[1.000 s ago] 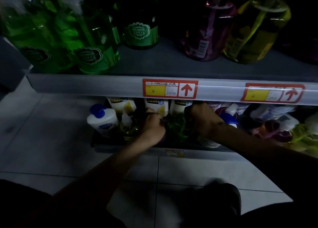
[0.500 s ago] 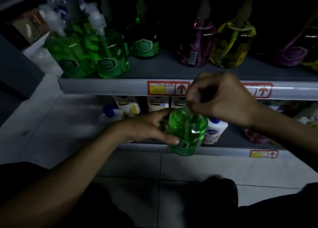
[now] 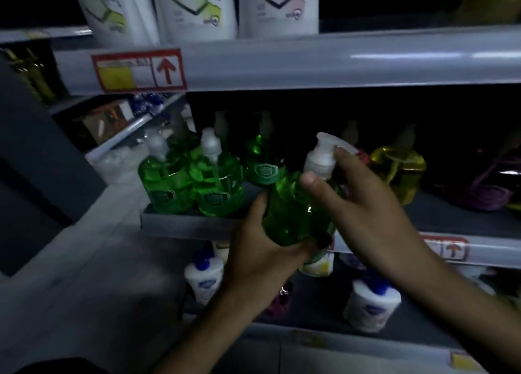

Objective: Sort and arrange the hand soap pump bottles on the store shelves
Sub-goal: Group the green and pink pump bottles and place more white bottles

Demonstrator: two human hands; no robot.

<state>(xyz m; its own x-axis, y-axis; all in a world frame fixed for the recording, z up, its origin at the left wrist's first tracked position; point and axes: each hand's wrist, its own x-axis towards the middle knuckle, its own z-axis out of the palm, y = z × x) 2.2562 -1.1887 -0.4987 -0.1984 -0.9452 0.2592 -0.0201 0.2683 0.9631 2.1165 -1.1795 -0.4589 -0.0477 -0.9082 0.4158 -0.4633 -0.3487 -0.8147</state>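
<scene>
I hold a green hand soap pump bottle (image 3: 293, 212) in front of the middle shelf (image 3: 186, 225). My left hand (image 3: 259, 249) grips its body from below and the left. My right hand (image 3: 363, 210) holds its neck just under the clear pump head (image 3: 324, 153), thumb on the front, fingers behind. Three more green pump bottles (image 3: 217, 184) stand at the shelf's left end. A yellow bottle (image 3: 400, 173) and a purple one (image 3: 485, 187) stand further right on that shelf.
White refill pouches (image 3: 194, 4) stand on the top shelf (image 3: 310, 63), which carries a red price tag (image 3: 138, 70). White bottles with blue caps (image 3: 204, 277) sit on the bottom shelf. A dark panel (image 3: 42, 176) closes off the left side. The light is dim.
Both hands lifted the green bottle from the bottom shelf up to the level of the middle shelf. My view rose with it, so the top shelf now shows.
</scene>
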